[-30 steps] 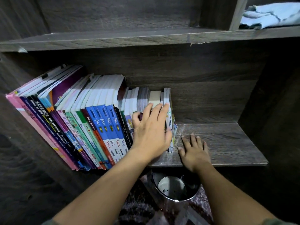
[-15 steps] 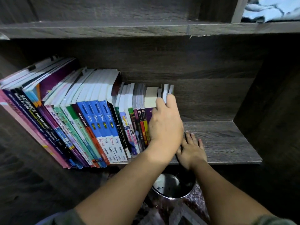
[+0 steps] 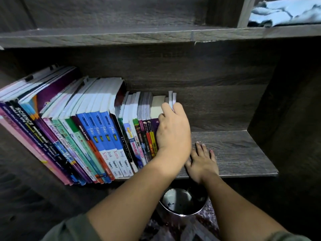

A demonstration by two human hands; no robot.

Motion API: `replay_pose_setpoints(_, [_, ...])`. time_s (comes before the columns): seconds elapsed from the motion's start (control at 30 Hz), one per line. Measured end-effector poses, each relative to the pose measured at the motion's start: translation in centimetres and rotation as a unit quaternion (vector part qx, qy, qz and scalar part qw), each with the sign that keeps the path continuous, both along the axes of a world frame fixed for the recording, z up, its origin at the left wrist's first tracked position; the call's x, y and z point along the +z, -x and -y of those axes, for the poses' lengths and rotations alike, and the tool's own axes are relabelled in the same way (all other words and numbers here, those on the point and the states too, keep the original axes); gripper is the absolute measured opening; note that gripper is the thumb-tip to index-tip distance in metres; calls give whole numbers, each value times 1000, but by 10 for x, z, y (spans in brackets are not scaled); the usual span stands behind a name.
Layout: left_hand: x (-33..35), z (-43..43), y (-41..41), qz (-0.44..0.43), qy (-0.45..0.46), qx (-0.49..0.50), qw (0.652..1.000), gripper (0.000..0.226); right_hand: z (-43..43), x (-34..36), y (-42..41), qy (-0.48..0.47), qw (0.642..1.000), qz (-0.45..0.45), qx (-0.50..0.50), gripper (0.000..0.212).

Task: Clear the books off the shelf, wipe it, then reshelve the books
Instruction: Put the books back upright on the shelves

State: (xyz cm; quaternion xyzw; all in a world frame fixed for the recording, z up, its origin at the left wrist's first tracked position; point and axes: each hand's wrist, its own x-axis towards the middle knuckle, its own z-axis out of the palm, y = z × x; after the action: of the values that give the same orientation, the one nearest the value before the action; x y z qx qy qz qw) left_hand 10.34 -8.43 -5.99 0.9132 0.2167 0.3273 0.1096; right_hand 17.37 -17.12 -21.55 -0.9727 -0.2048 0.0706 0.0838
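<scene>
A: Where are the books (image 3: 97, 129) found?

B: They are stood in a row along the left part of the shelf (image 3: 234, 150). The spines are turned outward, and the whole row is tilted to the left.

A: How is the left hand (image 3: 173, 134) placed?

B: It is set against the right end of the row. Its fingers are curled over the tops of the thin books (image 3: 172, 99) at that end, and these are gripped between the fingertips.

A: And the right hand (image 3: 202, 160)?

B: It is laid palm down on the shelf board, just beside the last book. The fingers are kept straight and spread, and nothing is held by them. Its inner edge is partly covered by the left wrist.

A: What else is seen?

B: A pale blue cloth (image 3: 284, 11) is bunched on the upper shelf (image 3: 121, 34) at the far right, well apart from both hands. A round metal container (image 3: 184, 200) is seen below the shelf's front edge, between the two forearms. What is inside it cannot be told. A grey-green sleeve (image 3: 73, 228) is shown at the bottom edge.
</scene>
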Motion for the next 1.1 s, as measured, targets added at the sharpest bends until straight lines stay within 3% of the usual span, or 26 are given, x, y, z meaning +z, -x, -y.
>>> replay_pose_setpoints(0.1, [-1, 8, 9, -31, 75, -9, 997, 61, 1, 3, 1, 1, 1000, -8, 3, 66])
replay_pose_setpoints(0.2, [13, 8, 10, -87, 206, -27, 974, 82, 2, 2, 1, -1, 1000, -4, 5, 64])
replay_pose_setpoints(0.33, [25, 7, 14, -130, 312, -16, 941, 70, 1, 3, 0, -11, 1000, -8, 1, 62])
replay_pose_setpoints(0.43, [25, 14, 19, -200, 249, -3, 948, 61, 2, 5, 1, -6, 1000, -13, 5, 64])
replay_pose_setpoints(0.57, [18, 18, 6, -237, 98, 54, 965, 82, 3, 5, 0, -3, 1000, -25, 9, 67])
replay_pose_setpoints(0.63, [16, 21, 2, -255, 47, 40, 965, 79, 3, 5, 0, -2, 1000, -29, 11, 68])
replay_pose_setpoints(0.73, [13, 22, 2, -223, -34, 33, 974, 54, 3, 6, 1, -13, 999, -30, 7, 68])
replay_pose_setpoints(0.83, [11, 24, 6, -200, -84, 28, 976, 56, 3, 7, 2, -13, 999, -30, 5, 70])
replay_pose_setpoints(0.93, [11, 24, 6, -205, -64, 23, 976, 36, 2, 7, 2, -7, 999, -33, 4, 71])
replay_pose_setpoints(1.1, [20, 15, 6, -173, 3, 7, 985, 27, 0, 6, 1, -32, 999, -28, -1, 62])
